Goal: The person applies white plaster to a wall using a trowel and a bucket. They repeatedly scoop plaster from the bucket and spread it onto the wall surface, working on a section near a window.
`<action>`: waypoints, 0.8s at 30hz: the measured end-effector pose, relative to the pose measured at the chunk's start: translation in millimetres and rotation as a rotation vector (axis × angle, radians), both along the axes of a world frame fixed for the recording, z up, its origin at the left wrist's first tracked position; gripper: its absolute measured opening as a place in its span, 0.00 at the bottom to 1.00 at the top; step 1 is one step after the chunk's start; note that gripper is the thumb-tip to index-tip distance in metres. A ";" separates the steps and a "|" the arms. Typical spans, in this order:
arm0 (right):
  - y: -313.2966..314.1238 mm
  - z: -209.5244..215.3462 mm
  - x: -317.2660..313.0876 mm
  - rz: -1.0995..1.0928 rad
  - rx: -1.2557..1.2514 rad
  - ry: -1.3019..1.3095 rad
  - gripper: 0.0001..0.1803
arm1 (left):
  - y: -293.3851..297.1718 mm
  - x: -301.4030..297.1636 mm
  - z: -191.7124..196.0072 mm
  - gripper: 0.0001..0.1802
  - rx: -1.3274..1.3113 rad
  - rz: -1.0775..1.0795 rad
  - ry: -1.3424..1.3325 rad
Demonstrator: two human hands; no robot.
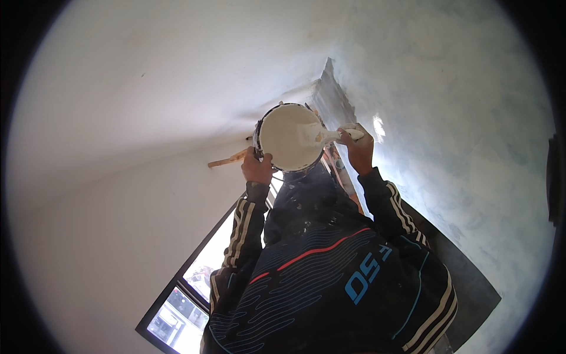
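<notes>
White paint fills round bucket | left hand grips rim | right hand grips brush

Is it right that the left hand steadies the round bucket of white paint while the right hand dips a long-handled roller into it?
Not quite. In the head view the right hand dips a paint-coated flat brush, not a roller. The left hand does steady the round bucket of white paint.
</notes>
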State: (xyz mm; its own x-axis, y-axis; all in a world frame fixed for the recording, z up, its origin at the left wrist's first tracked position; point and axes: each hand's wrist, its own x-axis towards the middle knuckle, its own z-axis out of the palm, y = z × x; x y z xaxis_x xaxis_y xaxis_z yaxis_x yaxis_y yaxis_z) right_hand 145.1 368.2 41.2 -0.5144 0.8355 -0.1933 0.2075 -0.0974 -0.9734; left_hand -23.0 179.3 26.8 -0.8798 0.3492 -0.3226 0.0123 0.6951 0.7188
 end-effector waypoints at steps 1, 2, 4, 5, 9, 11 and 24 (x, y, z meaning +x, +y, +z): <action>0.1 1.1 1.0 0.035 0.051 -0.059 0.10 | 3.6 2.1 6.8 0.13 0.004 -0.008 0.019; 0.7 4.1 0.4 0.069 0.107 -0.115 0.10 | 7.2 2.0 15.1 0.12 0.013 -0.017 0.040; -0.6 3.0 -1.6 0.079 0.078 -0.103 0.11 | -5.7 -3.7 -14.1 0.16 -0.018 -0.014 -0.012; -1.6 0.3 -1.0 0.082 0.062 -0.098 0.11 | -6.7 -4.9 -18.0 0.18 -0.035 -0.015 -0.039; -0.5 -15.5 -0.4 0.093 0.087 -0.192 0.11 | -2.8 -7.6 -20.4 0.19 -0.088 -0.069 -0.054; 2.8 -31.6 0.5 0.013 0.002 -0.080 0.11 | 6.0 -7.7 -10.7 0.19 -0.141 -0.089 -0.027; 95.9 -21.8 -45.4 -0.527 -0.506 0.685 0.13 | 36.0 -34.2 -24.9 0.13 0.111 -0.002 -0.149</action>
State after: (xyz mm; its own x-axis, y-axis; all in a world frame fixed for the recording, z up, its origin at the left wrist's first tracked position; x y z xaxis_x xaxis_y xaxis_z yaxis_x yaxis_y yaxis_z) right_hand 99.7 464.0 19.3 -0.2355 0.8902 -0.3899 -0.5716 -0.4513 -0.6853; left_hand -57.2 215.3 1.9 -0.8242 0.3918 -0.4088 -0.0989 0.6113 0.7852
